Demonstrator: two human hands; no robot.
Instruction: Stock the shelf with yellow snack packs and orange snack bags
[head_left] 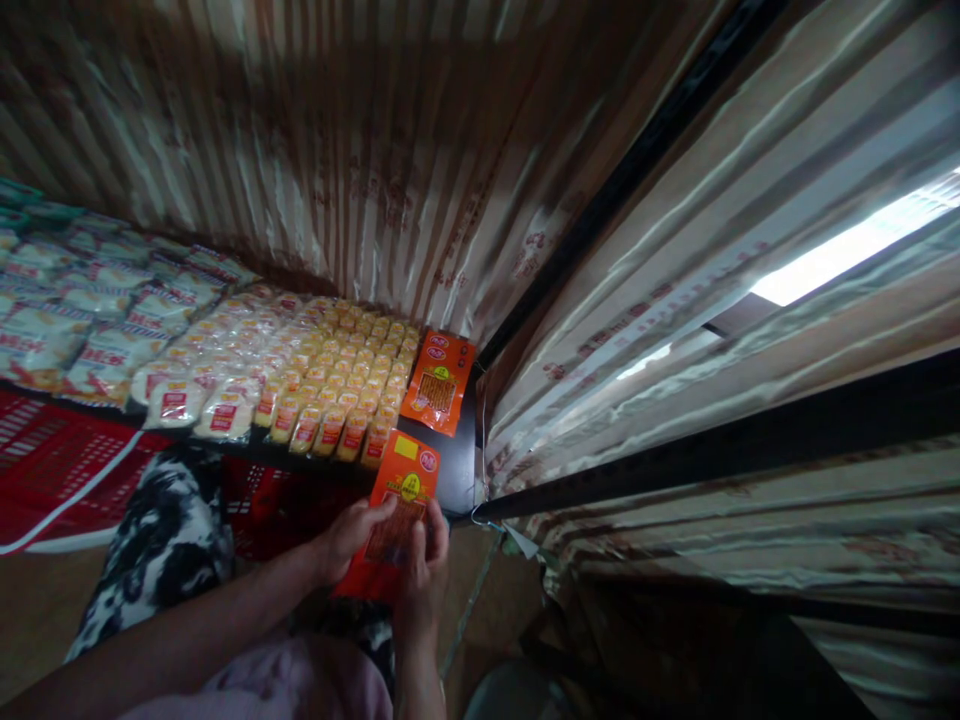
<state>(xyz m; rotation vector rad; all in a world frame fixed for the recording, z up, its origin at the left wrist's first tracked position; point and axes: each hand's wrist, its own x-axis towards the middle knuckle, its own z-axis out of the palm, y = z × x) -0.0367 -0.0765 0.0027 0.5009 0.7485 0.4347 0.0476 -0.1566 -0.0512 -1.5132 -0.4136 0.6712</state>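
Note:
My left hand (346, 540) and my right hand (421, 575) both grip an orange snack packet (401, 490) with a clear window, held upright just below the dark shelf's front edge. The left thumb lies across the packet's left side; the right fingers curl round its lower right part. Another orange packet (439, 382) lies flat on the shelf (459, 470) near its right end, just beyond the one I hold.
Rows of small yellow packets (345, 385) and pale packets with red labels (210, 375) cover the shelf to the left. Red plastic crates (67, 470) sit below. Corrugated metal walls (712, 300) close in behind and at the right.

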